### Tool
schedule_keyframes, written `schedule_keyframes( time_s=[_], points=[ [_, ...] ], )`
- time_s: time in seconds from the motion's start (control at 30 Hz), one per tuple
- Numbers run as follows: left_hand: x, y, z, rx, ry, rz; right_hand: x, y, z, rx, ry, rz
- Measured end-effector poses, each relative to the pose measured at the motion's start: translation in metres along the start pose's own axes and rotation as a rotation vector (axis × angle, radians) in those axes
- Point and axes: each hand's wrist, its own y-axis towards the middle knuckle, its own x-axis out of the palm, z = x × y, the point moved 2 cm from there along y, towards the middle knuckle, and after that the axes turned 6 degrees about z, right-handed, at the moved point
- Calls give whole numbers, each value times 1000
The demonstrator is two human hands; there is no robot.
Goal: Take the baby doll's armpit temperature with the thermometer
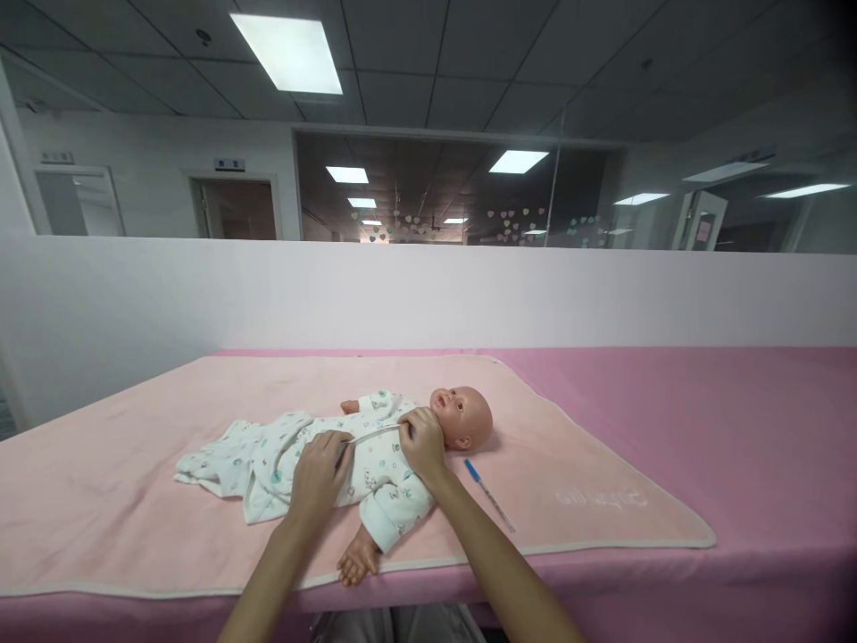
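Note:
A baby doll (474, 416) lies on its back, its head to the right, dressed in a white patterned baby romper (385, 460). My left hand (320, 469) rests over the romper at the doll's belly, fingers closed on the front edge of the cloth. Near the doll's neck, my right hand (423, 439) pinches the same edge at the chest. Between both hands runs a taut, narrow pale strip (375, 434), which looks like the front opening's border. The fingertips are partly hidden. One bare doll hand (360, 558) sticks out of the near sleeve.
A blue-capped pen (488, 494) lies to the right of the doll. Under everything is a peach mat (569, 464) with a pale border, spread over a pink-covered table (769, 446). A low white partition (428, 290) stands behind the table.

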Motion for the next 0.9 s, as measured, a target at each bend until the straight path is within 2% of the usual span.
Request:
schedule_keyframes(
  time_s=[0.3, 0.47, 0.57, 0.67, 0.77, 0.9],
  points=[
    [-2, -1, 2, -11, -20, 16, 1, -1, 1, -4, -8, -5],
    [-4, 2, 3, -80, -10, 71, 0, 0, -5, -86, -93, -39],
    [-10, 13, 8, -150, -52, 174, -13, 2, -18, -172, -155, -71],
    [-12, 37, 18, -187, -137, 260, -43, -3, -28, -146, -200, -21],
    [-2, 66, 31, -121, -247, 161, -84, -25, -22, 3, -253, 28],
    [31, 87, 38, -37, -414, -137, -130, -75, 11, 226, -521, 111]
  ],
)
